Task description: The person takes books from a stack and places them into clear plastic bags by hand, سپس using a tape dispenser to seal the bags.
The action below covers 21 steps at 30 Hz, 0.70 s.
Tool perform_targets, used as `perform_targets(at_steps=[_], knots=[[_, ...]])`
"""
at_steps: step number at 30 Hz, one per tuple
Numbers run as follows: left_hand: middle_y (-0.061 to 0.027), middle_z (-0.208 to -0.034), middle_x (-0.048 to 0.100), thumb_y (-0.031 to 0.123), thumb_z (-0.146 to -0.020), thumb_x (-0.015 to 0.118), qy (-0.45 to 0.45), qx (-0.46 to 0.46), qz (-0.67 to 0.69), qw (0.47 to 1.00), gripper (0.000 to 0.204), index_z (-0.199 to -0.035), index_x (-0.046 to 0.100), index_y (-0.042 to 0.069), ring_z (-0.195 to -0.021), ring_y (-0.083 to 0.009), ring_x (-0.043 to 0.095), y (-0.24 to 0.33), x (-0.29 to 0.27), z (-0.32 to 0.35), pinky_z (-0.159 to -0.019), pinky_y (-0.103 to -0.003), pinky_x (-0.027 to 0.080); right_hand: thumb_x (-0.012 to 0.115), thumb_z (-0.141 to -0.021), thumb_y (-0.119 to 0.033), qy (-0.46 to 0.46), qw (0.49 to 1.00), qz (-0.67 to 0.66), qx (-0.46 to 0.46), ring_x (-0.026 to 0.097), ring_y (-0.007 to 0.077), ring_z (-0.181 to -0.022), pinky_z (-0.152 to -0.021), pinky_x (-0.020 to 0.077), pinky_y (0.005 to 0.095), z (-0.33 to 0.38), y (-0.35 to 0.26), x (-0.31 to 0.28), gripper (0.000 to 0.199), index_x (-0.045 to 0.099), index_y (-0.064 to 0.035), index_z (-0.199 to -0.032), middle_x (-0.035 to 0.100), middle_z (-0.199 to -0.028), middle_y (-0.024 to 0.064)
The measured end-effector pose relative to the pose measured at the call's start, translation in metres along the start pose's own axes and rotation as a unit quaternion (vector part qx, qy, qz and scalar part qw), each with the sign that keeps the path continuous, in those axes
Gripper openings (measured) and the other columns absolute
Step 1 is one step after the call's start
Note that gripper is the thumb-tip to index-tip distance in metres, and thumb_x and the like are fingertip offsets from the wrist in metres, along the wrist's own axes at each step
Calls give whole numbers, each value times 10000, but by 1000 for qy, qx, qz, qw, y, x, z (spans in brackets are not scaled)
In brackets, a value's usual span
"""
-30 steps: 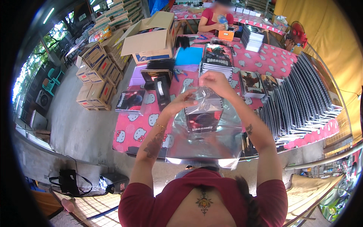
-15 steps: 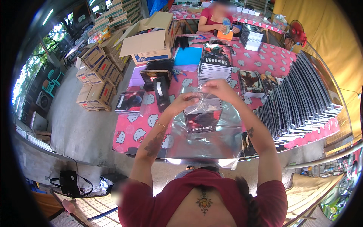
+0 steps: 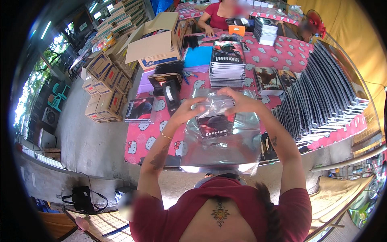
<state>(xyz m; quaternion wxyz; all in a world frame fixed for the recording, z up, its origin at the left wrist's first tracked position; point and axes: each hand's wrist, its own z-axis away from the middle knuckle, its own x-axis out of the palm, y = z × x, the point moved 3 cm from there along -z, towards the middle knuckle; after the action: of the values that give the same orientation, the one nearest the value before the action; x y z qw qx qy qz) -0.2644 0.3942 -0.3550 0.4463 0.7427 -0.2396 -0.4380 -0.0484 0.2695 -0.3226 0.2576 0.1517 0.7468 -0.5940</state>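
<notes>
In front of me a small stack of notebooks with dark red covers lies on its back, partly covered by a clear plastic wrapper. My left hand grips the wrapper at the stack's far left corner. On the other side, my right hand curls over the far right corner, thumb against the notebooks and fingers on the folded plastic. Beneath the stack, shiny clear plastic sheets reach the table's near edge. A black tape dispenser stands left of my left hand.
A tall notebook stack stands just beyond my hands. Spiral-bound notebooks fan along the right. Another notebook pile lies left. An open cardboard box sits far left. Across the table a person sits by an orange box.
My hands have moved from pinching the gathered plastic above the stack to lying lower around its far corners. The person opposite has let go of the bluish item and lowered one hand to the table.
</notes>
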Motion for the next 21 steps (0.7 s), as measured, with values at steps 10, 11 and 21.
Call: perform_targets(at_steps=[10,11,21], knots=[[-169,-1056,685,197,-794,777,47,181,-334,924,407,-1136,665,8,-995,-313,661,49,22,27,-838,-405,516,773,-763,-220,69,980,184,-33,620,327,-996,-860,469,452,17,-18,28,328,670,-29,-1010,659,-1083,130],[-172,-1034,692,179,-801,768,41,157,-323,932,384,-1130,666,10,-964,-306,674,54,21,26,-797,-404,524,778,-756,-222,57,986,159,-16,630,332,-943,-820,477,451,13,-16,24,305,668,-26,-963,663,-1010,127],[-154,-816,664,299,-766,794,43,-12,-401,915,533,-1165,611,-4,-792,-286,664,32,29,-16,-712,-363,508,848,-693,-295,111,916,383,-41,665,322,-857,-736,502,401,-15,-11,8,444,653,-35,-995,691,-937,134]])
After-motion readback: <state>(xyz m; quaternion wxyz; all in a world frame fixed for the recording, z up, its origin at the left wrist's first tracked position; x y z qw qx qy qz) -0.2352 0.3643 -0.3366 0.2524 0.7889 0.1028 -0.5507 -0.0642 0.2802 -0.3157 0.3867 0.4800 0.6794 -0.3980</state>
